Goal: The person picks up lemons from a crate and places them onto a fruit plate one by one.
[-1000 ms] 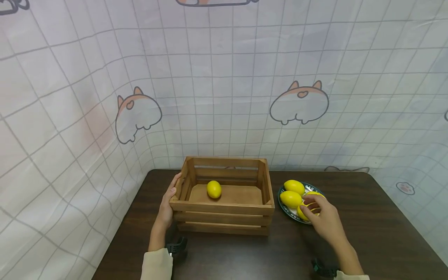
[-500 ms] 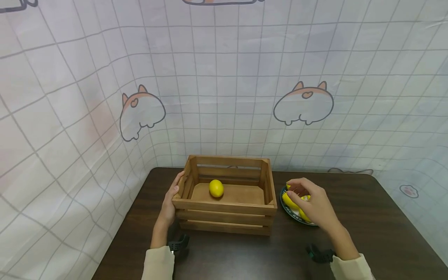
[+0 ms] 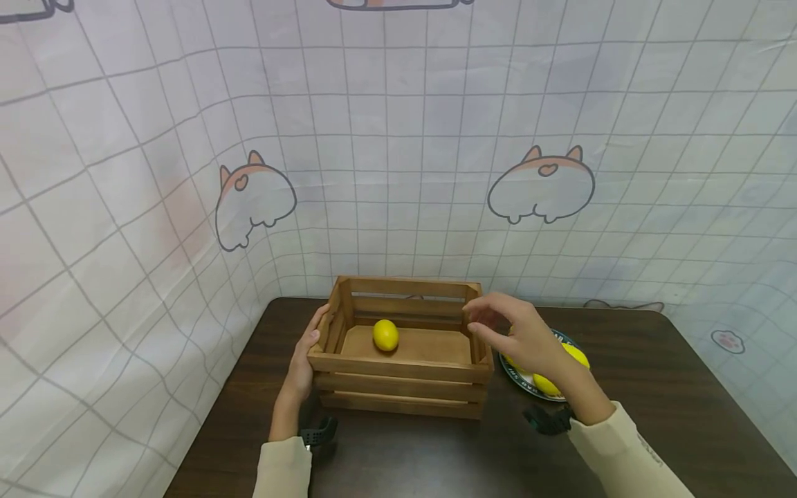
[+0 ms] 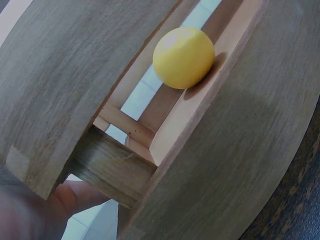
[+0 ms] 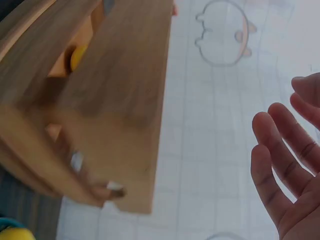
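A wooden slatted crate (image 3: pixel 401 368) stands on the dark table, with one yellow lemon (image 3: pixel 385 335) on its floor. My left hand (image 3: pixel 301 360) rests against the crate's left end, its fingers stretched along the outside. In the left wrist view the lemon (image 4: pixel 183 58) shows through the gap between the slats. My right hand (image 3: pixel 519 333) hovers over the crate's right edge, fingers loosely bent. Nothing shows between those fingers (image 5: pixel 282 145) in the right wrist view. Behind that arm a round plate (image 3: pixel 519 382) bears several lemons (image 3: pixel 548 384), partly hidden.
The dark tabletop (image 3: pixel 423 456) extends in front of the crate and out to the right. A pale gridded cloth (image 3: pixel 398 173) with cartoon animals hangs along the back and left side. Each wrist wears a black strap (image 3: pixel 319 432).
My right hand has moved left from above the plate to the crate's right edge. The left hand stays at the crate's left end; the lemon inside keeps its place.
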Demonstrator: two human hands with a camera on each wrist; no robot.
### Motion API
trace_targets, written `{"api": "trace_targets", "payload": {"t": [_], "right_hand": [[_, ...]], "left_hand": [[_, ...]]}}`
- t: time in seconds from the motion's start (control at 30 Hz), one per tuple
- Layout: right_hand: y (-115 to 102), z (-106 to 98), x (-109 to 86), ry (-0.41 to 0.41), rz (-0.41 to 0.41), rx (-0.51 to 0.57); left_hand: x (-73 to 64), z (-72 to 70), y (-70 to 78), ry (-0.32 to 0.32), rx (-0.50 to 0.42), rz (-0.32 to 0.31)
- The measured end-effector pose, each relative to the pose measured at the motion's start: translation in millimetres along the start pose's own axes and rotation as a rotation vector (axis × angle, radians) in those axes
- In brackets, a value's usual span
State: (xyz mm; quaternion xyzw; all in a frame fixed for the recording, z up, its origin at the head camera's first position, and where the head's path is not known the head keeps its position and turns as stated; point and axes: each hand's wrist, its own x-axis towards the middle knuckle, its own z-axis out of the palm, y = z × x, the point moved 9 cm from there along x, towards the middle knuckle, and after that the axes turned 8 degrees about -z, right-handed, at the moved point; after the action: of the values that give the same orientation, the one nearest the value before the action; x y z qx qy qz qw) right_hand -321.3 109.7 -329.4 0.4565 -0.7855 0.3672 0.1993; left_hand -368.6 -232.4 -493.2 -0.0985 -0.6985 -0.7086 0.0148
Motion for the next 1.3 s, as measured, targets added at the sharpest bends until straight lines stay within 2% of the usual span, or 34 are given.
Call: {"api": "trace_targets", "payload": {"t": [0.1, 0.3, 0.5, 0.8, 1.0, 1.3], "right_hand": [[-11, 8, 15.3, -0.055, -0.046, 0.018], [-28, 26, 38.4, -0.194, -0.086, -0.006], [-39, 44, 53.2, -0.323, -0.102, -0.063], [-48, 73, 72.6, -0.461, -0.195, -0.023], [-40, 92, 89.2, -0.559, -0.165, 0.020], [-12, 116, 107.3, -0.667, -0.073, -0.015]], "left_hand": [[0.6, -0.2, 0.0, -0.001, -0.001, 0.006], [1.0, 0.4, 0.5, -0.004, -0.004, 0.013], [1.8, 1.1, 3.0, -0.003, -0.003, 0.018], [1.4, -1.3, 2.6, 0.010, 0.010, 0.020], [-0.2, -1.2, 1.2, 0.013, -0.002, 0.014], [0.8, 0.4, 3.3, 0.008, -0.009, 0.019]]}}
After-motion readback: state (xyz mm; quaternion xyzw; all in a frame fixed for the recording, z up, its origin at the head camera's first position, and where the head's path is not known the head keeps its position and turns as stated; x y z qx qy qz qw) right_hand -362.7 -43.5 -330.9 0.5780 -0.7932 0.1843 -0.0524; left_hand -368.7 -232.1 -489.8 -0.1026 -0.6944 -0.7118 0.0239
